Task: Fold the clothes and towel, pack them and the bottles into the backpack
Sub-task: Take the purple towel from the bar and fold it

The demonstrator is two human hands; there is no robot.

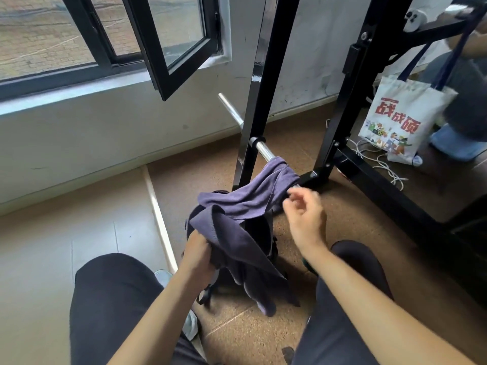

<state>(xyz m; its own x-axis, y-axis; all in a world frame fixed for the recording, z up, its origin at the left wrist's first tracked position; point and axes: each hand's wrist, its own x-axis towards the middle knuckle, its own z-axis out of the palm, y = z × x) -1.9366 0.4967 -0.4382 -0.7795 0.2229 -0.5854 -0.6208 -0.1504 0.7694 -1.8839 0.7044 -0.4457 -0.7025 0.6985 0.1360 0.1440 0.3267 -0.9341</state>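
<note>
Left hand (196, 252) tight around purple garment (247, 201), right hand (303, 214) loose and empty, over brown floor (347, 222) beside black rack (347, 101)

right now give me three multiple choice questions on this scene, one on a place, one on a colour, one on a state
1. Where does the far end of the garment lie?
A) over the chrome bar
B) on the windowsill
C) inside the tote bag

2. What colour is the garment?
A) red
B) purple
C) yellow

3. What is the left hand doing?
A) resting on a knee
B) gripping the garment
C) holding a bottle

Answers:
1 A, the cloth drapes over the end of the bar.
2 B, the cloth is purple all over.
3 B, the hand is closed on the near end of the cloth.
</note>
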